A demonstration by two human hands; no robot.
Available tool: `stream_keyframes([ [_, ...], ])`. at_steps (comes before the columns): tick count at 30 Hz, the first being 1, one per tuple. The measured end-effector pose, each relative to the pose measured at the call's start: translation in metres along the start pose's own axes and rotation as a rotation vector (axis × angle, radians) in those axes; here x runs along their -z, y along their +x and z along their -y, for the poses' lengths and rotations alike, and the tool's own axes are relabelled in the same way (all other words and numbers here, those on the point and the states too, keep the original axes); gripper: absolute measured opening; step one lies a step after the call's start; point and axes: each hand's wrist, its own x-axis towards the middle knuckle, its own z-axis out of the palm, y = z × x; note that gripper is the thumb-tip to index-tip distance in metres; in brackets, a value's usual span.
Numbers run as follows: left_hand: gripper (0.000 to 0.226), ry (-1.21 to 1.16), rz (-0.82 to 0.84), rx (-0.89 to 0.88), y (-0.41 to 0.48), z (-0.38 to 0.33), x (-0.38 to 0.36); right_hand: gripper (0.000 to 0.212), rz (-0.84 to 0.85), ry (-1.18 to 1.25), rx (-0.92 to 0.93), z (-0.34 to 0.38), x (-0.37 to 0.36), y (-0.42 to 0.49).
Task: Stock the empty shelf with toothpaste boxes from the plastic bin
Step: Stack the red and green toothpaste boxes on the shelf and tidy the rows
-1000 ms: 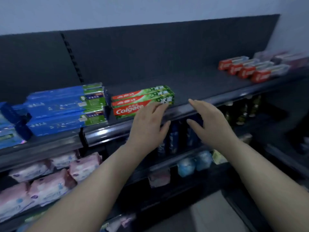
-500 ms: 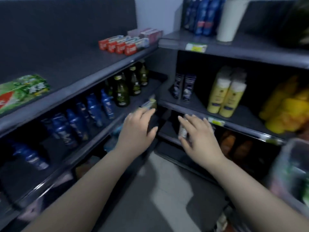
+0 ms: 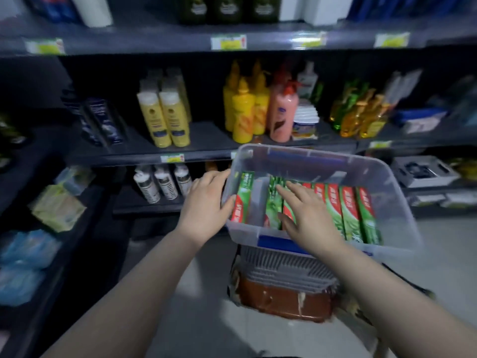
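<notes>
- Head view: the clear plastic bin (image 3: pixel 402 202) sits on top of a grey basket (image 3: pixel 286 270), which stands on a brown box on the floor, in front of a shelf unit full of bottles.
- Inside the bin, a row of green-and-red toothpaste boxes (image 3: pixel 348 213) stands on edge, packed toward the bin's right side; one more box (image 3: pixel 242 197) leans alone against the bin's left wall, with a bare gap between it and the row.
- The right hand (image 3: pixel 307 215) reaches over the bin's near rim, fingers spread and flat on the tops of the leftmost boxes in the row; they are not closed on any box yet.
- The left hand (image 3: pixel 206 202) lies against the outside of the bin's left wall, fingers loosely open and holding nothing; it seems to be steadying the bin.
- The empty shelf to be stocked is out of sight from here, so what it already holds cannot be read.
- Judged from the bin alone, the gap suggests some boxes are gone, but most remain: roughly eight are left to carry over, and the job looks closer to its start than its end.
- The step in hand looks like picking up the next box or boxes from the left end of the row.
</notes>
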Motion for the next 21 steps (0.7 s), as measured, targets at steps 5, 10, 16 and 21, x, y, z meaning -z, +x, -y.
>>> stream_keyframes([
  [5, 0.056, 0.016, 0.132, -0.039, 0.028, -0.024, -0.051, 0.061, 0.055, 0.019, -0.233, -0.057, -0.002, -0.021],
  [10, 0.055, 0.067, 0.211, -0.052, 0.056, -0.014, -0.074, 0.073, 0.169, 0.052, -0.326, -0.069, -0.013, 0.001],
  [16, 0.044, -0.067, 0.139, -0.046, 0.087, 0.027, -0.076, 0.079, 0.307, 0.026, -0.284, -0.059, -0.035, 0.056],
  [21, 0.039, -0.241, 0.015, 0.01, 0.093, 0.061, -0.07, 0.078, 0.38, -0.042, -0.123, -0.034, -0.07, 0.11],
])
